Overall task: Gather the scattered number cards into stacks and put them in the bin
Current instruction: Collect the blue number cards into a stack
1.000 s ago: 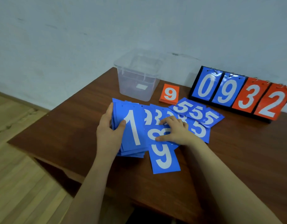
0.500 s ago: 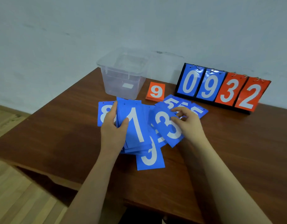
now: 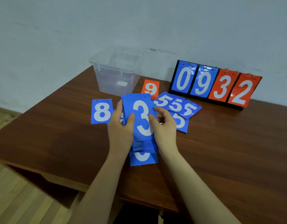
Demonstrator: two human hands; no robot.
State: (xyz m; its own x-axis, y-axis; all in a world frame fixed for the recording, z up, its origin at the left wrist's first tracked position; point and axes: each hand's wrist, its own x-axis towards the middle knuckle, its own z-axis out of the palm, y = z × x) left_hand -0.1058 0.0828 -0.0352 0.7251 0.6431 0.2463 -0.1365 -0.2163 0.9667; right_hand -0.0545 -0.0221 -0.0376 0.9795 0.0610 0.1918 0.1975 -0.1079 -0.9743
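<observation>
1. The left hand [image 3: 120, 126] is gripping a stack of glossy blue rectangular number cards [image 3: 140, 120], thumb across the face and fingers behind the left edge, probably so that the pile stays squared while more cards are added.
2. The right hand [image 3: 163, 125] is pinching the right edge of the top card, a white "3", with curled fingers; it is apparently seating this card flush on the pile.
3. The stack is tilting up off the dark brown wooden tabletop [image 3: 220, 151], which is likely making the edges easier to align against the palm.
4. A blue card with a partly hidden white digit [image 3: 142, 158] is lying flat directly below the stack, and a blue "8" card [image 3: 101, 111] is lying just left of the left hand; both are waiting to be gathered.
5. A fan of overlapping blue "5" cards [image 3: 178, 109] is lying just right of the hands, close enough to be swept up next, I judge.
6. A small orange stack topped with a "9" [image 3: 150, 88] is sitting beside the clear plastic bin [image 3: 117, 73] at the far edge; the bin's inside is too hazy for me to tell its contents.
7. A black flip scoreboard reading 0932 [image 3: 215, 85] is standing upright to the right, apart from the loose cards.
</observation>
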